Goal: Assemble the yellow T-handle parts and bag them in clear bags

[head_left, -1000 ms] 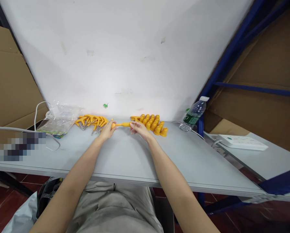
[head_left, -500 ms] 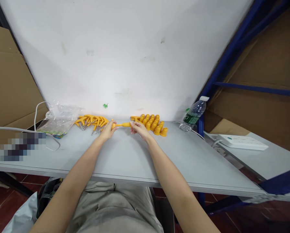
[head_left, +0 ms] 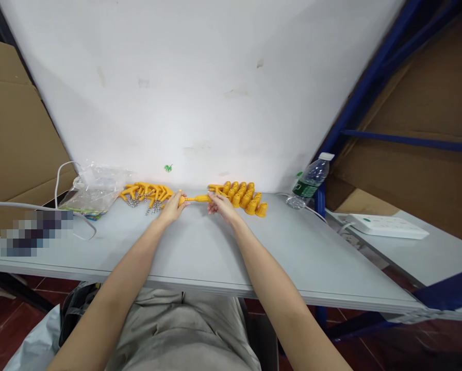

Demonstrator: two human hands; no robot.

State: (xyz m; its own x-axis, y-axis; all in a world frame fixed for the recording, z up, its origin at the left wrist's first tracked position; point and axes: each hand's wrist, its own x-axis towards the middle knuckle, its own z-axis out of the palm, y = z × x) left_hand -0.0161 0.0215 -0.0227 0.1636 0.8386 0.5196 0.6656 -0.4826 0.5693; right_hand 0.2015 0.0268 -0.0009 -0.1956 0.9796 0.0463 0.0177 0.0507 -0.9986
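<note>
Slim yellow plastic rod [head_left: 200,198], left of the yellow cup-shaped plastic pieces [head_left: 251,206], is gripped by left hand [head_left: 172,207] and right hand [head_left: 223,206].

Both ends of the yellow rod [head_left: 200,198] are covered, one by the left hand [head_left: 172,208] and the other by the right hand [head_left: 221,204]. The rear yellow cones [head_left: 251,207] are partly hidden by those in front, and the links of the metal chains [head_left: 152,208] are too small to be counted. The fine print on the bottle [head_left: 312,178] cannot be read. A patch [head_left: 35,233] at the left is blurred into squares (what lies there cannot be told). Both forearms [head_left: 127,273] are cut off by the bottom edge, the cardboard [head_left: 14,134] by the left.
</note>
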